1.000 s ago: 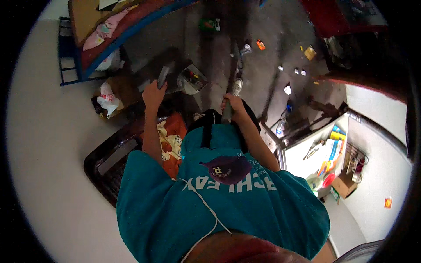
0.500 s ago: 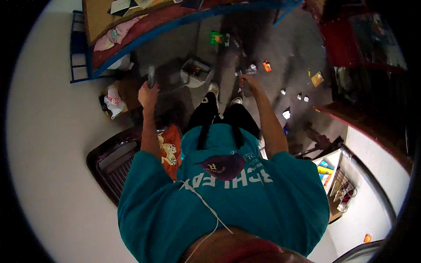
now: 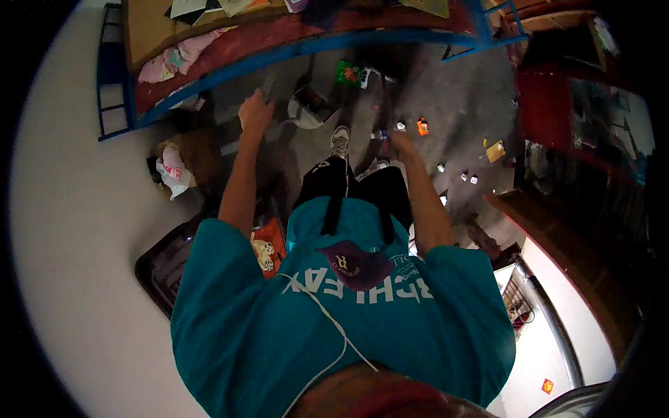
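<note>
My left hand [image 3: 256,113], arm stretched forward, is closed around a grey handle-like piece [image 3: 269,85], blurred in the dim light. Just to its right on the floor stands a whitish open container [image 3: 311,111] with a dark inside; whether the handle joins it I cannot tell. My right hand [image 3: 403,142] reaches ahead of my right foot with its fingers curled. A small pale and bluish piece [image 3: 380,134] shows beside these fingers, but what they grip is too dark to name. My shoes [image 3: 339,141] stand on the grey floor between the two hands.
Ahead is a blue-framed bed or bunk [image 3: 293,47] with papers and a pink cloth [image 3: 182,57]. Litter, an orange packet [image 3: 422,126] and a green packet [image 3: 348,73] lie on the floor. At left are a white plastic bag [image 3: 174,171] and a dark chair [image 3: 167,261]; shelving [image 3: 557,244] stands right.
My left hand has moved forward and right, nearer the whitish container. My right hand has dropped slightly back. The view has shifted, showing more of the bed frame ahead.
</note>
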